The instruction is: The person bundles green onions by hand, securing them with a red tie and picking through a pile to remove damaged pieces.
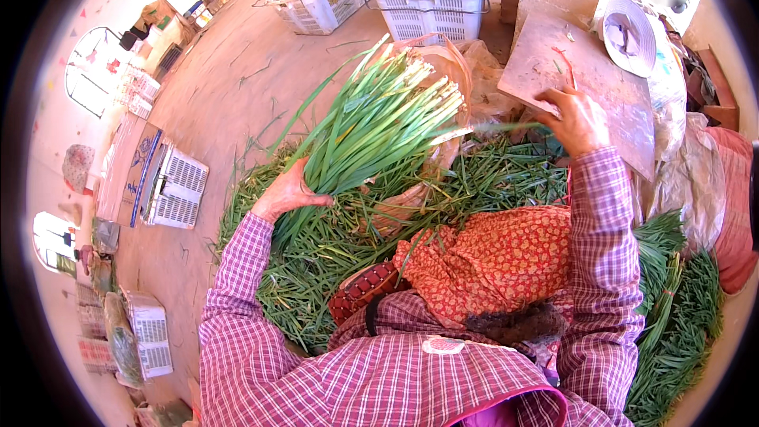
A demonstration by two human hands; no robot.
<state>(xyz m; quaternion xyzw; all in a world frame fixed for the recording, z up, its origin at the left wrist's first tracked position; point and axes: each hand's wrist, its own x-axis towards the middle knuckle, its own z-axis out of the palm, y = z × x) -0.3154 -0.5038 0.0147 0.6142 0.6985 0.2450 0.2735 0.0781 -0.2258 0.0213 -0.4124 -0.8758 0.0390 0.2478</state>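
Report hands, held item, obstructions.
Left hand holding long green leafy bundle with pale stalk ends. Right hand at flat brown board, contact unclear. Loose green leaf heap below bundle, possibly in the way.

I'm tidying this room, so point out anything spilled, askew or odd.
Loose green leaves lie in a tangled heap, and stray blades are scattered farther out on the floor. They look messy against the gathered bunch in the left hand. Nothing looks clearly damaged.
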